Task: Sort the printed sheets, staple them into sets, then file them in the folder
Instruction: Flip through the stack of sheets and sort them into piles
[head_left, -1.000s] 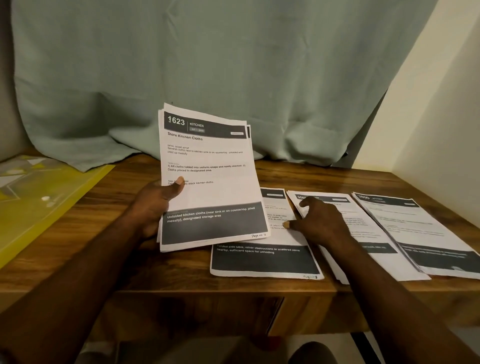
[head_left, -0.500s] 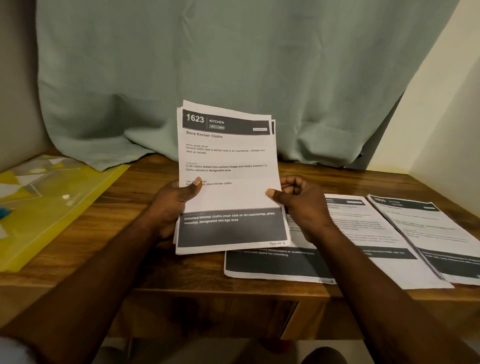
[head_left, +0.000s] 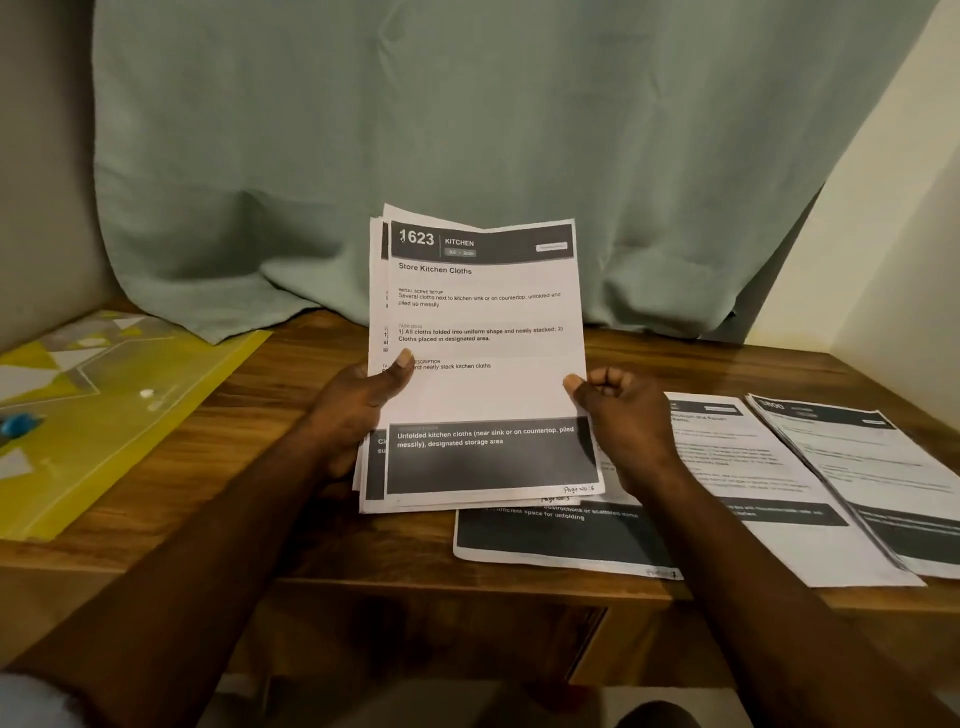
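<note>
I hold a stack of printed sheets (head_left: 483, 364) tilted up over the wooden table (head_left: 270, 467). The top sheet reads "1623 Kitchen, Store Kitchen Cloths" and is slid a little to the right of the sheets behind it. My left hand (head_left: 358, 410) grips the stack's left edge, thumb on the front. My right hand (head_left: 618, 410) pinches the top sheet's right edge. Three more printed sheets lie flat: one (head_left: 561, 540) under the stack, one (head_left: 769, 483) to its right, one (head_left: 878, 467) at the far right. A yellow folder (head_left: 119, 405) lies at the left.
A small blue object (head_left: 18, 423) rests on the folder's left part. A green curtain (head_left: 467, 130) hangs behind the table. A cream wall (head_left: 893, 260) closes the right side. The table's front edge (head_left: 415, 584) runs just below the flat sheets.
My right hand left the flat sheet on the table and came up to pinch the right edge of the held stack. The top sheet has shifted right. The view has panned left.
</note>
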